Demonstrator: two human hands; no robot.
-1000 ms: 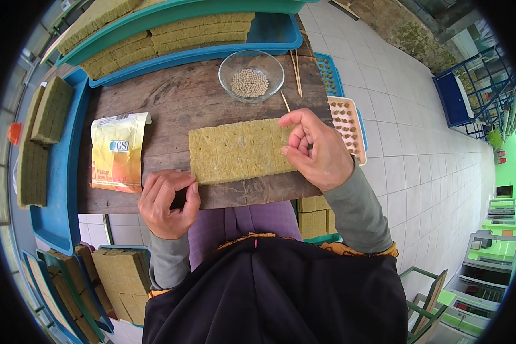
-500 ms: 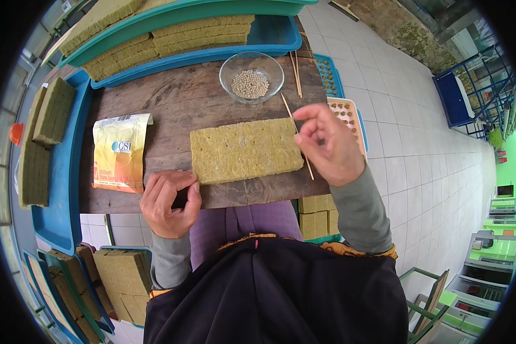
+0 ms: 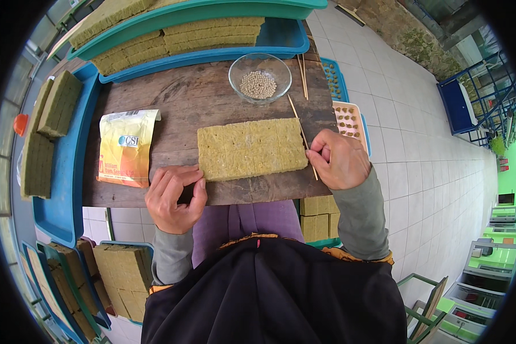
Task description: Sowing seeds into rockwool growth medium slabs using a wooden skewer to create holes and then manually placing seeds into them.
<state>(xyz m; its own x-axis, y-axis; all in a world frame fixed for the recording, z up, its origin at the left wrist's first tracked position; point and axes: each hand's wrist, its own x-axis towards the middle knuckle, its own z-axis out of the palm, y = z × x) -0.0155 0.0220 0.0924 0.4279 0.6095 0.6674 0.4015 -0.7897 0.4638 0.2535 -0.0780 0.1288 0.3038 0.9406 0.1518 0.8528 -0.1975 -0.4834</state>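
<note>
A yellow-green rockwool slab (image 3: pixel 252 150), scored into small blocks with holes in its top, lies flat on the wooden table. At its near left corner, my left hand (image 3: pixel 172 198) has the tips of index finger and thumb against the slab, the other fingers curled. A thin wooden stick (image 3: pixel 297 113) lies along the slab's right end. My right hand (image 3: pixel 341 160) is closed beside that end, thumb and index finger pinched at the stick, partly covering it. Beyond the slab stands a glass bowl (image 3: pixel 260 78) with pale round seeds (image 3: pixel 258 85) inside.
A yellow-orange seed packet (image 3: pixel 127 148) lies left on the table (image 3: pixel 178 103). Blue trays (image 3: pixel 69 172) with rockwool slabs (image 3: pixel 60 103) stand left and at the back. Two more sticks (image 3: pixel 303 77) lie right of the bowl. A pale tray (image 3: pixel 350 123) of small plugs sits beyond the right edge.
My right hand has come down from above the slab's right end, and its spread fingers have closed at the wooden stick. My left hand stays at the slab's corner.
</note>
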